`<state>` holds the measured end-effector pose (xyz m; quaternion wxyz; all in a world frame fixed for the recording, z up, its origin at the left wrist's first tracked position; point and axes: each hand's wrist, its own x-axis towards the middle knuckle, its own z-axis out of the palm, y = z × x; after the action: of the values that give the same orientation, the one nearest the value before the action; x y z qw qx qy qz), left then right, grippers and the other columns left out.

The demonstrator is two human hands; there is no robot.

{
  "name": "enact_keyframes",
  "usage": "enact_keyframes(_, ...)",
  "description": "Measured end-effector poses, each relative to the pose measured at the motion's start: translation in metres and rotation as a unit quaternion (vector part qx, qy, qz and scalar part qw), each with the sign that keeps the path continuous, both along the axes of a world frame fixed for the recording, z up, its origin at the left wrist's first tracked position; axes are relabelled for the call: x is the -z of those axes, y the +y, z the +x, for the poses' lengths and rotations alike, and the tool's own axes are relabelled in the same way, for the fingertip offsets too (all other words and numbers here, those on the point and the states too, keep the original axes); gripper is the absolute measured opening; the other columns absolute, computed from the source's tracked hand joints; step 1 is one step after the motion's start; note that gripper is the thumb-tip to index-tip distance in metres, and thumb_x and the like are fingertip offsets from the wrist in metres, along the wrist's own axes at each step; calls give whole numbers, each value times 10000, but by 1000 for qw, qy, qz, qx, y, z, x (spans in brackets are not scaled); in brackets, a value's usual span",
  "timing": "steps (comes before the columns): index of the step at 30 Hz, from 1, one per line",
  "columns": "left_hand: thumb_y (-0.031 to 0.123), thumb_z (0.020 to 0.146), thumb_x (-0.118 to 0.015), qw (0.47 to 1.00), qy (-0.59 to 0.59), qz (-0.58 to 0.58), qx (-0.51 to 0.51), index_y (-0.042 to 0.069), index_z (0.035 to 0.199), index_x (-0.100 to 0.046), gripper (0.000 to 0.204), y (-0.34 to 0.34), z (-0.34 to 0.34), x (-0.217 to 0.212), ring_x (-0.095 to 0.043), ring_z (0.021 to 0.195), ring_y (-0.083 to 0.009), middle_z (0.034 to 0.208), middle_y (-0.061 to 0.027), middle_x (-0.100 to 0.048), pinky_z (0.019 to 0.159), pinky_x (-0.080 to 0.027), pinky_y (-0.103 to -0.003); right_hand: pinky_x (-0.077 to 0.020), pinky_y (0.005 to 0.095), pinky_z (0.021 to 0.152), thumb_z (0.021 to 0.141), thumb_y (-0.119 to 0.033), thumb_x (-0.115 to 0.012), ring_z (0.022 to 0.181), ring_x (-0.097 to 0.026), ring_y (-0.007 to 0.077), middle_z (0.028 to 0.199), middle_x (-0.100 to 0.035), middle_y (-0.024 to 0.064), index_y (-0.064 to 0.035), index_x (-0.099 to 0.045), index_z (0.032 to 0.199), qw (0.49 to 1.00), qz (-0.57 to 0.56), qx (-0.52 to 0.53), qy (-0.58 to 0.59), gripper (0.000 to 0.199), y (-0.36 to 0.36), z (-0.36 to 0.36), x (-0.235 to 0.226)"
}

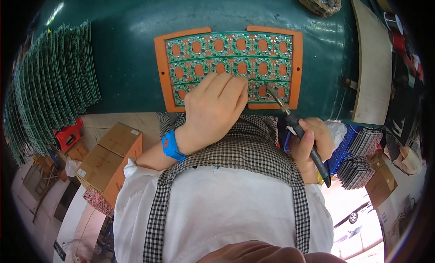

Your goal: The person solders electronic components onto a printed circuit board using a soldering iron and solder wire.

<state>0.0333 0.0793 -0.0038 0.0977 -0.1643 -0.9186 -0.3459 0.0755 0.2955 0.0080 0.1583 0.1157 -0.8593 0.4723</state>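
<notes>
Here, the right hand is wrapped closed around the dark handle of a soldering iron, held like a pen with the thumb along the shaft, a hold that seems meant to steady the slim metal tip, which points up toward eleven o'clock and meets the lower right part of the green circuit panel. The left hand lies palm-down at about nine o'clock from the tip, fingers together and curled flat onto the panel's lower rows; it appears to press the board still, and whether it pinches a thin solder wire beneath the fingertips cannot be told. A blue wrist strap circles the left wrist, probably as static protection. The panel, a grid of small round-holed boards, sits inside an orange frame that keeps it seated on the dark green work surface. Outward at nine o'clock, a fanned stack of similar green panels lies near the left edge, within reach. At one o'clock from the frame rests a round tip-cleaning pad, and at three o'clock a pale board lies along the bench edge. At seven o'clock, below the bench, stand brown cardboard boxes. A checked apron over a white shirt fills the lower middle.
</notes>
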Motion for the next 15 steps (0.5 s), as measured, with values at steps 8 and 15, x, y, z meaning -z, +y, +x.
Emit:
enact_keyframes(8, 30, 704, -669, 1000, -17, -1, 0, 59, 851, -585, 172, 5, -8, 7, -556, 637, -199, 717, -52, -529, 500, -459, -305, -498, 311, 502, 745, -29, -579, 521, -613, 256, 628, -616, 140, 42, -623, 755, 1000, -8, -10, 9, 84, -8, -16, 7)
enact_keyframes(15, 33, 694, -650, 1000, 3, -18, 13, 54, 879, -627, 187, 5, -11, 13, -562, 648, -177, 723, -35, -527, 486, -460, -290, -507, 316, 498, 734, -10, -580, 516, -618, 258, 622, -614, 144, 43, -625, 759, 1000, -1, -24, -7, 74, -10, -20, 9)
